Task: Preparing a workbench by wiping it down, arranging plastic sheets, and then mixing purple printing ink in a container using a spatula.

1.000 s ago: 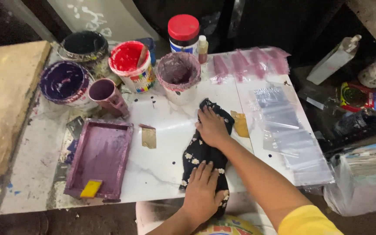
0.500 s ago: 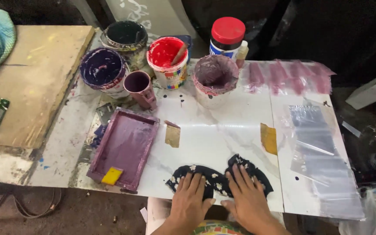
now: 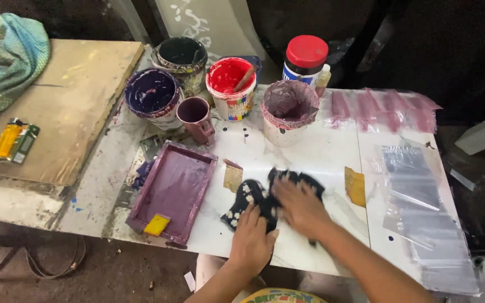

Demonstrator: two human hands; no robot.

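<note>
Your left hand (image 3: 252, 238) and right hand (image 3: 300, 206) both press on the dark cloth (image 3: 254, 200), which lies on the white table (image 3: 315, 157) just right of the purple tray (image 3: 173, 188). The left hand's fingers curl over the cloth's near edge, gripping it; the right hand is blurred, lying across the cloth's right part, and you cannot tell whether it grips. A tan card (image 3: 232, 177) lies between tray and cloth, touching the cloth's upper left edge. A yellow scraper (image 3: 355, 186) lies further right of the tray, beyond the cloth. Paint pots (image 3: 231, 90) stand behind the tray.
</note>
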